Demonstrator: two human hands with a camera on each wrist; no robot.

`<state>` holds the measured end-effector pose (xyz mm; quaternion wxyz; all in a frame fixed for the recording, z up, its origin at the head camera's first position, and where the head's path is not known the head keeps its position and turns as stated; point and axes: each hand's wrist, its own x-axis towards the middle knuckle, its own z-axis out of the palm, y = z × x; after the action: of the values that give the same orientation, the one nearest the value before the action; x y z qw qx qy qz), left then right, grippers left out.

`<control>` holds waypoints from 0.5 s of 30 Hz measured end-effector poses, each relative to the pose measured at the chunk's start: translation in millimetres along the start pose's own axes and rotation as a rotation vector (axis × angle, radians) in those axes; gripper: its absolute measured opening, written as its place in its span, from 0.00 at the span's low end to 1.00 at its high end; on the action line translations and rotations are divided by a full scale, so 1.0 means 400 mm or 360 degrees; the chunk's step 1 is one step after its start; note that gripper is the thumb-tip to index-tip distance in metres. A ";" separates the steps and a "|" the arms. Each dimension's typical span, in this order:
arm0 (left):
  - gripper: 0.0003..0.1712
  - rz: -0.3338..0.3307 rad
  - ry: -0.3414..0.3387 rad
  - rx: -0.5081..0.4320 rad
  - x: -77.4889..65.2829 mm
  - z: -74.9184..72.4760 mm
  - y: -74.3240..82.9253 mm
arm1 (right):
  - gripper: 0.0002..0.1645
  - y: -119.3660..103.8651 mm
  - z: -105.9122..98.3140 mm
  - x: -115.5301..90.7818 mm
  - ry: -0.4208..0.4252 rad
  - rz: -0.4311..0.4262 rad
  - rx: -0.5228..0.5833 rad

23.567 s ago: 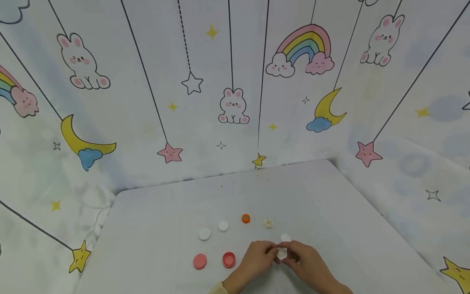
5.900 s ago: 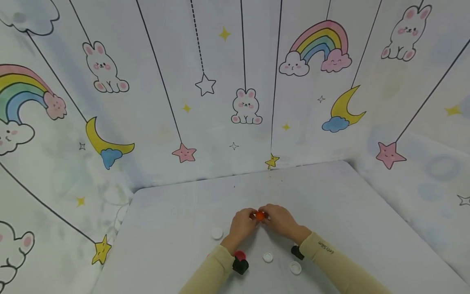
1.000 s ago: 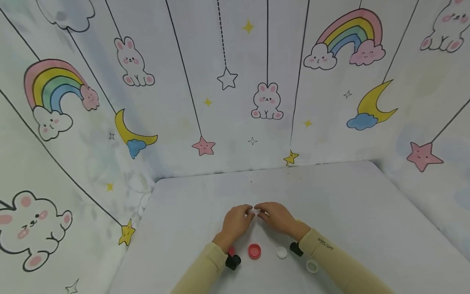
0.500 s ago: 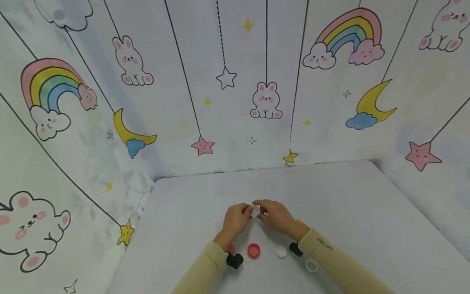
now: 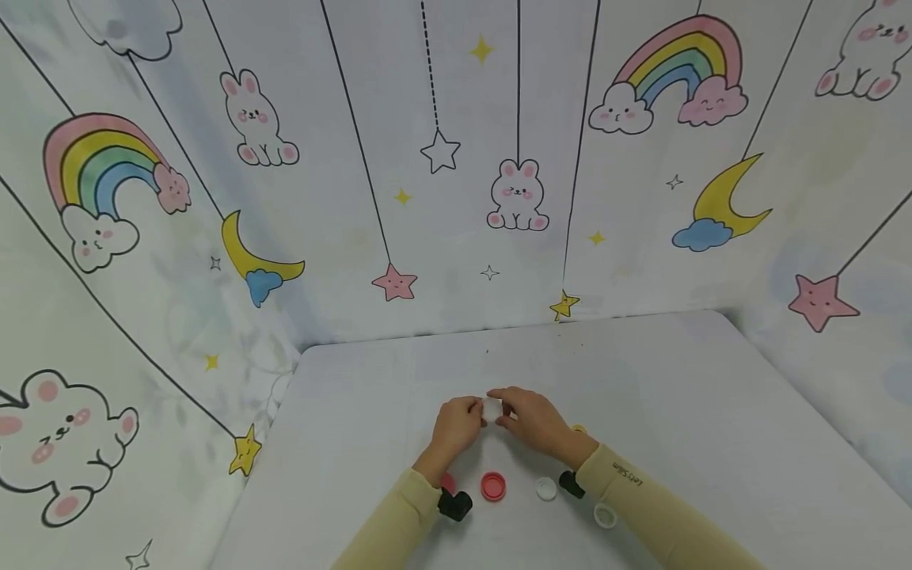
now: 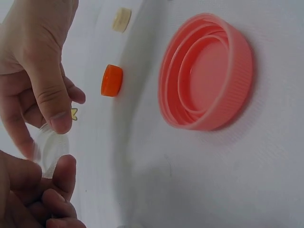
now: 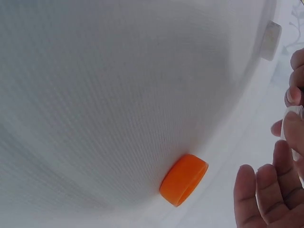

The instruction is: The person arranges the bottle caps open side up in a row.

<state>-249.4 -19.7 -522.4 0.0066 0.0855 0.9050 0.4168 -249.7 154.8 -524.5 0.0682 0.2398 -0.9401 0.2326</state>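
Observation:
Both hands meet over the middle of the table in the head view, around a small white bottle cap [image 5: 492,410]. The left hand [image 5: 458,426] pinches the cap's left edge. From the other side, the right hand [image 5: 536,423] holds it between thumb and fingers. In the left wrist view the cap [image 6: 51,151] looks translucent, with a ridged rim. An orange cap [image 6: 112,80] and a cream cap [image 6: 122,20] lie beyond the hands there. In the right wrist view, fingers mostly cover the held cap, and the orange cap [image 7: 184,179] rests close by.
Nearer the person lie a red cap [image 5: 493,487], a pink cap [image 5: 447,482] partly under the left forearm, a white cap [image 5: 546,489] and a pale ring-shaped cap [image 5: 605,516]. A yellowish cap [image 5: 579,428] shows behind the right wrist. Another whitish cap [image 7: 271,40] stands off in the right wrist view.
About six seconds ago the hands held the orange cap; now they hold a white one. Over the last second this cap has turned to show more of its face, while the forearms barely moved.

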 end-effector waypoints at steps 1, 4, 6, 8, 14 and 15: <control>0.12 0.0019 -0.0008 0.0016 -0.001 0.001 -0.003 | 0.28 0.000 0.001 0.000 -0.0012 0.0021 0.0007; 0.15 0.0086 -0.0030 0.0087 -0.004 0.004 -0.012 | 0.27 0.002 0.002 0.000 -0.0045 0.0064 0.0008; 0.17 0.0127 -0.0047 0.0149 -0.006 0.004 -0.017 | 0.27 0.003 0.002 0.000 -0.0056 0.0059 -0.0011; 0.20 0.0166 -0.0066 0.0188 -0.007 0.003 -0.023 | 0.26 0.005 0.003 0.001 -0.0048 0.0025 -0.0024; 0.21 0.0261 -0.0071 0.0384 -0.009 0.006 -0.037 | 0.24 0.012 0.014 0.004 -0.0062 -0.0068 -0.0100; 0.21 0.0267 -0.0065 0.0432 -0.010 0.007 -0.038 | 0.24 0.014 0.017 0.005 -0.0073 -0.0080 -0.0125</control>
<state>-247.6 -27.8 -536.1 -0.0213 0.1692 0.9423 0.2880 -254.3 155.2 -532.4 0.0617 0.2657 -0.9435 0.1883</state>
